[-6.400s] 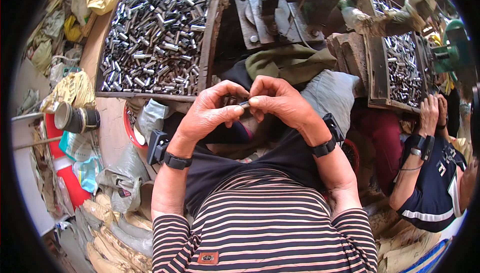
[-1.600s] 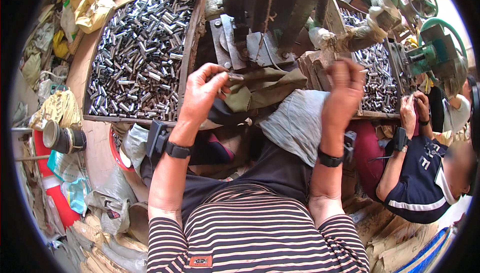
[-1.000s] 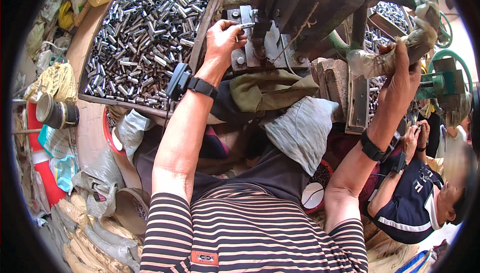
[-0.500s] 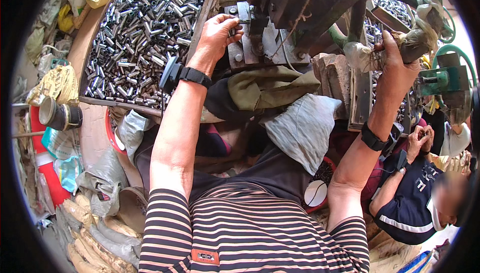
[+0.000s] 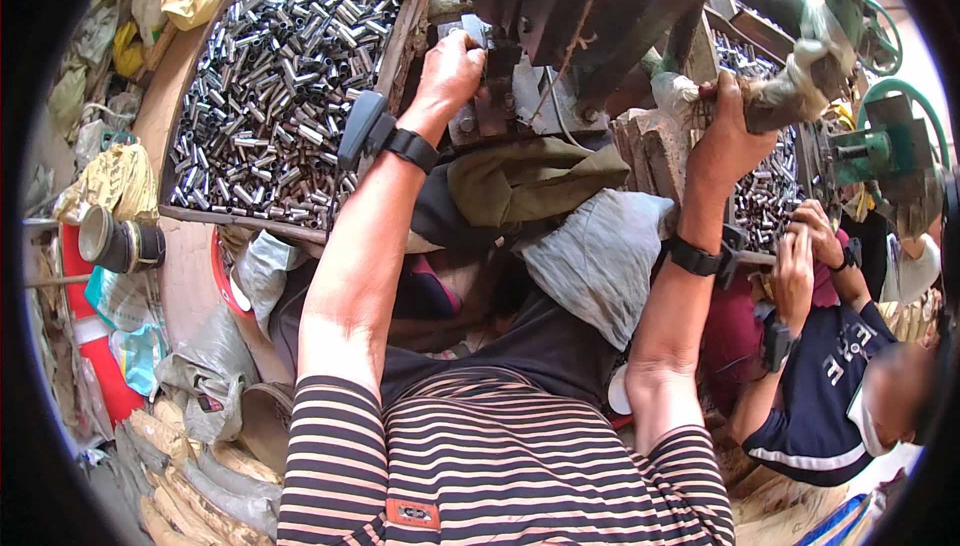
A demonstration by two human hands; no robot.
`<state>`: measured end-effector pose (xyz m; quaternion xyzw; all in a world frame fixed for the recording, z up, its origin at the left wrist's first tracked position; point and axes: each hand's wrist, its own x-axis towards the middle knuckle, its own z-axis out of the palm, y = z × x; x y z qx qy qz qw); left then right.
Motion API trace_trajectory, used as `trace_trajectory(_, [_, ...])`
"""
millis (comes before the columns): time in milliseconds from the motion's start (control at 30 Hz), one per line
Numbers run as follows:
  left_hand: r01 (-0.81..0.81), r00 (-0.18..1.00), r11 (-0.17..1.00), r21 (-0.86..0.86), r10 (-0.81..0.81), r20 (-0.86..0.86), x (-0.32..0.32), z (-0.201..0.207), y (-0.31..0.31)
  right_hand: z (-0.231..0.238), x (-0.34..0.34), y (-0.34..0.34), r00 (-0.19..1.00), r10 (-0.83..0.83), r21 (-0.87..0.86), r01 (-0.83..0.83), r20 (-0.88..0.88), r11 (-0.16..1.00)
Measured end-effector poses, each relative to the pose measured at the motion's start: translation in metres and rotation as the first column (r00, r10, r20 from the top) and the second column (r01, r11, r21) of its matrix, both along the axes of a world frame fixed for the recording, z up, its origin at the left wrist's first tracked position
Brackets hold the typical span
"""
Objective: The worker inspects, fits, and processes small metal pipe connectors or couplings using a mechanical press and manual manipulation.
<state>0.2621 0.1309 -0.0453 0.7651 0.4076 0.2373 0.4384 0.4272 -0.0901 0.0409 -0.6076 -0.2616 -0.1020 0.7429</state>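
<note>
A dark, heavy hand press (image 5: 610,36) stands in front of me. My left hand (image 5: 450,74) is at its metal base, fingers closed together beside the tooling; what they pinch, if anything, is hidden. My right hand (image 5: 732,146) is wrapped round the press lever (image 5: 790,96), whose end is covered in torn, cloudy plastic. To the left of my left hand, a wooden tray (image 5: 240,218) holds a heap of short shiny metal tubes (image 5: 290,86).
Olive cloth (image 5: 535,181) and grey cloth (image 5: 600,261) lie below the press. On the right, a co-worker's hands (image 5: 805,256) are at another box of metal tubes (image 5: 765,191), near a green machine (image 5: 890,161). Sacks (image 5: 215,376) lie at left.
My right hand and the lever have swung left. My left hand has shifted slightly right, closer in at the tooling. The co-worker's hands have moved up and left to the box of tubes.
</note>
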Motion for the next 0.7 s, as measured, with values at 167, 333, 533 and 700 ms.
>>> trace_trajectory(167, [0.007,0.999,0.996,-0.084,-0.011,-0.049,-0.017,-0.003,0.020,0.029,0.003,-0.015,0.980,0.191,-0.073,-0.195,-0.054,0.978])
trace_trajectory(333, [-0.014,0.940,0.804,-0.595,0.213,0.266,-0.034,0.006,0.018,0.070,0.011,-0.020,0.980,0.192,-0.186,-0.198,-0.049,0.962])
trace_trajectory(533, [0.004,0.899,0.864,-0.504,0.218,0.380,-0.009,-0.013,0.006,0.091,0.017,-0.016,0.979,0.201,-0.254,-0.205,-0.040,0.945])
trace_trajectory(700, [0.085,0.914,0.941,-0.327,0.057,0.402,-0.006,-0.009,-0.011,0.065,0.015,-0.015,0.993,0.121,-0.158,-0.120,-0.001,0.980])
